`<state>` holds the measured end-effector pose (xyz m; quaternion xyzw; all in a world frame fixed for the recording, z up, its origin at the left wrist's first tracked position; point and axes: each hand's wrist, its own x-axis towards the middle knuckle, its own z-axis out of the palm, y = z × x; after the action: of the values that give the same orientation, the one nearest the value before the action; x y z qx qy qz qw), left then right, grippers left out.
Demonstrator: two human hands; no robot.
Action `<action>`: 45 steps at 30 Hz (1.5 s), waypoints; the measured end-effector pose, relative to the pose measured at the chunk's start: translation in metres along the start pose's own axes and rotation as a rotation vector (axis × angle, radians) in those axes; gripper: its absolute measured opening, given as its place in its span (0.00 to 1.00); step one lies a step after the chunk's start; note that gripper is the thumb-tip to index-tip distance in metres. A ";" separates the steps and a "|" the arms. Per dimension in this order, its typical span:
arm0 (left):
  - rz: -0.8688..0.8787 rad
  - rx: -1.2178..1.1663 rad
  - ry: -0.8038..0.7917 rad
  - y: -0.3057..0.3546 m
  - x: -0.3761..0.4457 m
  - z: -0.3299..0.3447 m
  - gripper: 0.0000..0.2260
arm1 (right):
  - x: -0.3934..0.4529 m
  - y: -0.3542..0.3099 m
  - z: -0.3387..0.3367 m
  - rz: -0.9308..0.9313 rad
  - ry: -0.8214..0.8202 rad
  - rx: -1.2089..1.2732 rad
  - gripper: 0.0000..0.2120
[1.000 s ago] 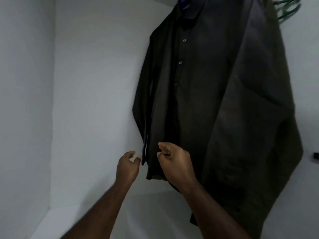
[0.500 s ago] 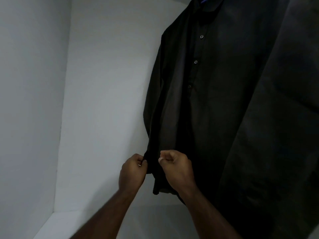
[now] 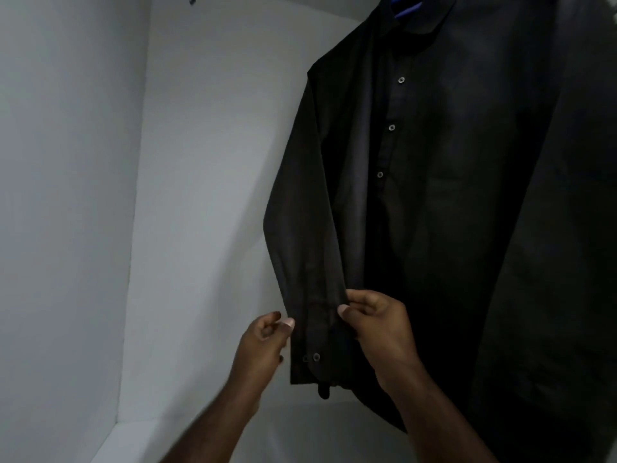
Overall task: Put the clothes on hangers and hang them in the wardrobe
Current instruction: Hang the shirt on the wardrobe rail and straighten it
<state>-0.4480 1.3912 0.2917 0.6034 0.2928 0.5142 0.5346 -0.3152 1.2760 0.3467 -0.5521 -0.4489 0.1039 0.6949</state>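
A black button-up shirt [image 3: 417, 195] hangs in the white wardrobe on a blue hanger [image 3: 405, 8], which shows only at the collar. Its left sleeve [image 3: 307, 228] hangs down in front, with the buttoned cuff [image 3: 312, 359] at the bottom. My right hand [image 3: 377, 329] pinches the sleeve's right edge just above the cuff. My left hand [image 3: 263, 342] pinches the sleeve's left edge at the same height. A second dark garment [image 3: 567, 262] hangs to the right and overlaps the shirt.
The white back wall [image 3: 207, 195] and left side wall [image 3: 66, 195] of the wardrobe meet in a corner. The pale wardrobe floor [image 3: 300, 436] shows below the shirt.
Both hands have closed in on the hanging sleeve and taken its edges. The sleeve is now spread flat between them, and the view has moved closer.
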 end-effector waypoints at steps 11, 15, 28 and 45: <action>-0.029 -0.248 -0.328 0.016 -0.040 0.030 0.04 | -0.029 -0.020 -0.057 -0.143 0.147 -0.235 0.09; -0.041 -0.202 -0.311 0.005 -0.041 0.047 0.06 | -0.030 -0.015 -0.067 -0.127 0.245 -0.387 0.10; -0.053 -0.101 -0.205 -0.004 -0.034 0.077 0.04 | -0.028 -0.008 -0.079 -0.140 0.281 -0.644 0.11; 0.236 0.711 -0.084 -0.047 -0.007 0.071 0.36 | -0.040 -0.007 -0.051 -0.296 -0.001 -0.988 0.21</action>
<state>-0.3746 1.3723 0.2521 0.8016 0.3593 0.4131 0.2402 -0.3026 1.2134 0.3330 -0.7450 -0.5180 -0.2200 0.3580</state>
